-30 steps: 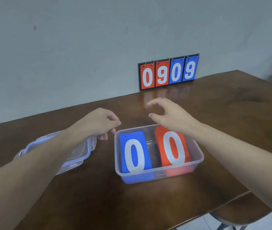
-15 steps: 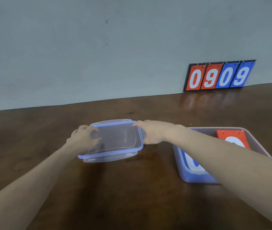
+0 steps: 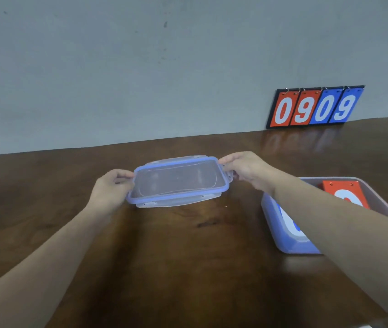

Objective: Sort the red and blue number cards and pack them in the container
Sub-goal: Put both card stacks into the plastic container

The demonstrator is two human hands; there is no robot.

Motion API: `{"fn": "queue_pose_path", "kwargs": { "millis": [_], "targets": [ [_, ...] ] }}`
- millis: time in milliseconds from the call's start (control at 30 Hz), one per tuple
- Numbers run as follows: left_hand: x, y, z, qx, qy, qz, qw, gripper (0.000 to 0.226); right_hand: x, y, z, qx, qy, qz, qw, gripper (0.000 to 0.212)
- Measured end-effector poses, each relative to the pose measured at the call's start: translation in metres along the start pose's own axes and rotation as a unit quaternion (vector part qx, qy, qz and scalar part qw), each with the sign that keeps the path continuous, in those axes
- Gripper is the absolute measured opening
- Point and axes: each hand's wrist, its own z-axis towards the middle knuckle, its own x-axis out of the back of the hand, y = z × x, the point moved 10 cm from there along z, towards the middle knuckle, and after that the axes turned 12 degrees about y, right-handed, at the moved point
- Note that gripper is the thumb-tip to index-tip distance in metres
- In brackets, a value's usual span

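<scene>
A clear lid with a blue rim [image 3: 178, 181] is held a little above the brown table, tilted slightly. My left hand [image 3: 111, 188] grips its left end and my right hand [image 3: 245, 170] grips its right end. At the right stands the clear container [image 3: 268, 216], partly hidden behind my right forearm. Inside it lie a stack of blue number cards [image 3: 290, 224] on the left and a stack of red number cards [image 3: 344, 194] on the right, each with a white 0 on top.
A scoreboard [image 3: 313, 107] reading 0909, two red and two blue cards, leans against the grey wall at the back right. The wooden table [image 3: 188, 268] stretches wide in front of me, its near right corner at the frame's bottom edge.
Both hands left the container and went left to the lid. They took hold of its two ends and lifted it off the table. The view swung left.
</scene>
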Motion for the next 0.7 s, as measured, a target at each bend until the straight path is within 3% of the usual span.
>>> {"fn": "queue_pose_path", "kwargs": {
  "millis": [67,167,300,367,433,567,633,700],
  "targets": [
    [-0.007,0.011,-0.001,0.045,-0.016,-0.123,0.991,0.016,0.017,-0.003,-0.002,-0.016,0.007,0.057,0.998,0.027],
    [-0.024,0.041,-0.01,0.05,-0.051,-0.219,0.973,0.026,0.047,-0.01,-0.011,-0.043,-0.025,0.183,0.982,0.042],
    [-0.055,0.073,-0.024,0.084,-0.142,-0.365,0.916,0.043,0.102,-0.02,-0.028,-0.011,-0.076,0.246,0.966,0.063],
    [-0.075,0.089,-0.034,0.082,-0.184,-0.372,0.906,0.052,0.133,-0.016,-0.035,0.009,-0.076,0.237,0.968,0.062],
    [-0.094,0.106,-0.046,0.068,-0.218,-0.38,0.896,0.056,0.163,-0.012,-0.044,0.044,-0.07,0.216,0.973,0.045],
    [-0.128,0.138,-0.077,-0.005,-0.255,-0.329,0.909,0.04,0.221,0.001,-0.056,0.072,-0.004,0.218,0.973,0.033],
    [-0.141,0.15,-0.088,-0.047,-0.241,-0.296,0.923,0.034,0.245,0.008,-0.06,0.09,0.036,0.174,0.98,0.016],
    [-0.148,0.159,-0.093,-0.075,-0.194,-0.275,0.939,0.022,0.27,0.014,-0.061,0.13,0.099,0.063,0.985,0.013]
  ]
}}
